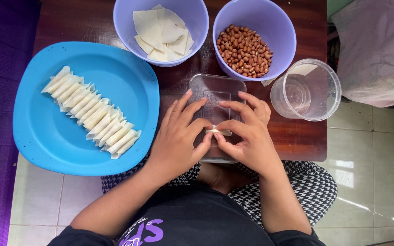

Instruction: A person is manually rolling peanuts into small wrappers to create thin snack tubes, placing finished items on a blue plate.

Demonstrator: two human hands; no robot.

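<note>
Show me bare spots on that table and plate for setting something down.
Free: the blue plate's right half, beside the row of rolls; table strip below the clear cup.

Crowded: back edge, where the wrapper bowl and peanut bowl sit close. Left hand and right hand cover the clear tray.

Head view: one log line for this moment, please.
left hand: pinching wrapper roll | right hand: pinching same roll | over: clear lid | blue plate: row of finished rolls | bowls: wrappers, peanuts
</note>
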